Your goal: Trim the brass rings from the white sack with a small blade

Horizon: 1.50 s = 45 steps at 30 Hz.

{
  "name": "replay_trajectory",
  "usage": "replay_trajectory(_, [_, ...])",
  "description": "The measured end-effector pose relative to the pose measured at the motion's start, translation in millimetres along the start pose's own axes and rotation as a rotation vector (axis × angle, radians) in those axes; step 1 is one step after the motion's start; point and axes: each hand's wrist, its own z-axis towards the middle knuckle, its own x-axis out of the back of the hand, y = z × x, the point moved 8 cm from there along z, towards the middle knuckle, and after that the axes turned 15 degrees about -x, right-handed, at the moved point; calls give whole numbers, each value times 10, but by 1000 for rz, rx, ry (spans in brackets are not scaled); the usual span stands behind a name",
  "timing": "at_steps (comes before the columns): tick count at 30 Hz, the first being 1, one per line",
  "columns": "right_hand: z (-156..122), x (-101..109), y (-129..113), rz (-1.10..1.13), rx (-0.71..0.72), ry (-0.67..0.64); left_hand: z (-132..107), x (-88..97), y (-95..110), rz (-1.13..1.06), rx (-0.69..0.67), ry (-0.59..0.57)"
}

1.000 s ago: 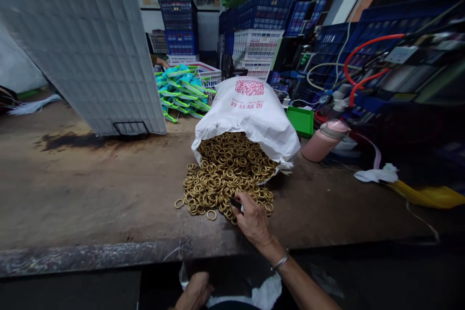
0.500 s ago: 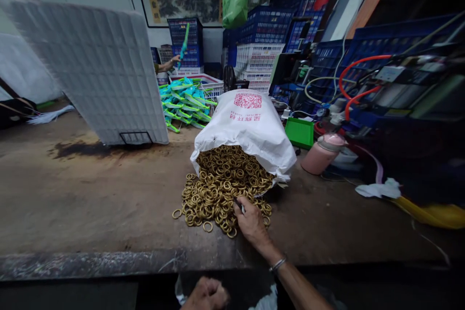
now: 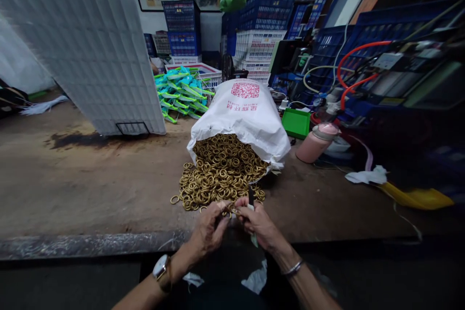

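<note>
Brass-coloured rings (image 3: 207,185) spill from the mouth of a white sack (image 3: 241,116) lying on the worktable. At the near edge of this heap my two hands meet. My left hand (image 3: 208,228), with a watch on its wrist, pinches a ring (image 3: 227,213); how many are in its fingers is unclear. My right hand (image 3: 264,227) is closed around a small knife (image 3: 251,194) with a dark blade pointing up and a pale handle. Its thumb and forefinger are also at the rings, touching or nearly touching my left fingertips.
A white quilted panel (image 3: 90,63) stands on the table (image 3: 119,193) at left. Behind are green and blue plastic pieces (image 3: 183,89) and stacked crates (image 3: 181,29). At right stand a green tray (image 3: 296,122), a pink bottle (image 3: 316,144) and machinery with red hoses (image 3: 341,70).
My left hand has risen from below the table edge to the rings. My right hand has drawn back from the heap with the knife. The co-worker's raised hand has dropped from sight.
</note>
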Motion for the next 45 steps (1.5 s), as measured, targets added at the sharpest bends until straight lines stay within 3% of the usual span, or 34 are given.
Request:
replay_trajectory(4, [-50,-107,63,35,-45,-84,47,-87,-13,0,3,-82])
replay_trajectory(7, [-49,-150,109,-11,-40,-82,32,-75,-40,-7,49,-76])
replay_trajectory(13, [-42,-163,28,-282,207,49,-48,54,-54,-20,151,51])
replay_trajectory(16, [-60,-184,-38,-362,272,103,-53,58,23,-37,162,55])
replay_trajectory(24, [-85,-250,-70,-376,267,110,-282,-185,-124,-561,537,22])
replay_trajectory(27, [-46,-227,-25,-402,273,106,-328,-189,-177,-647,540,58])
replay_trajectory(29, [-48,-177,-28,-482,312,182,-345,-154,-210,-639,540,100])
replay_trajectory(32, [-110,-193,-63,-719,416,287,-348,-99,-230,-593,544,147])
replay_trajectory(35, [-145,-327,-25,-951,468,262,-334,-80,-232,-557,546,154])
replay_trajectory(41, [-40,-420,93,-1229,357,269,-328,-42,-207,-540,508,163])
replay_trajectory(45, [56,-368,35,-1373,258,387,-395,23,-93,-595,521,147])
